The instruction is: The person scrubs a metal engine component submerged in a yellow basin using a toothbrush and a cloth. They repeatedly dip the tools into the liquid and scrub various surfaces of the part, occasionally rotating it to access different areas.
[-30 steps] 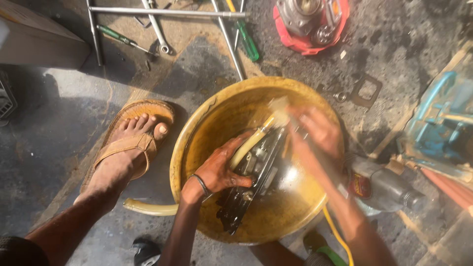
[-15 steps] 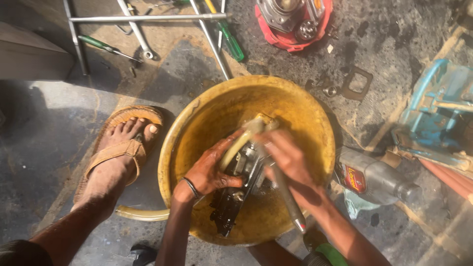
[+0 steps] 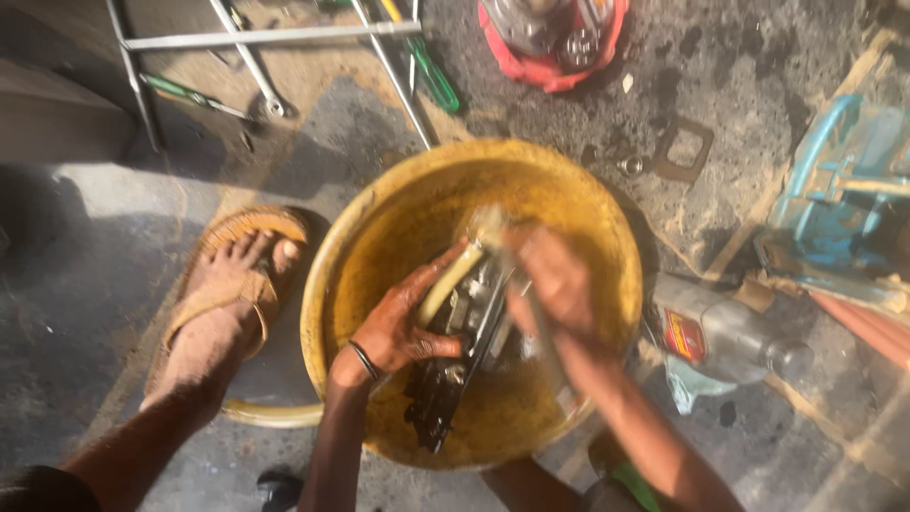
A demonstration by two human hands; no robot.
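Left hand [image 3: 403, 327]: closed on the dark, greasy metal machine part [image 3: 455, 365], held from its left side.
Right hand [image 3: 559, 284]: blurred; grip on the part's upper end cannot be told.
Machine part: held slanted inside the round yellow plastic basin [image 3: 398, 228].
Basin: set on the stained concrete floor [image 3: 85, 275].
Surroundings: sandalled foot [image 3: 227, 284] just left; grey plastic bottle [image 3: 725, 332] lying right.

Oily workshop floor: wrench [image 3: 248, 68], screwdriver [image 3: 431, 78]
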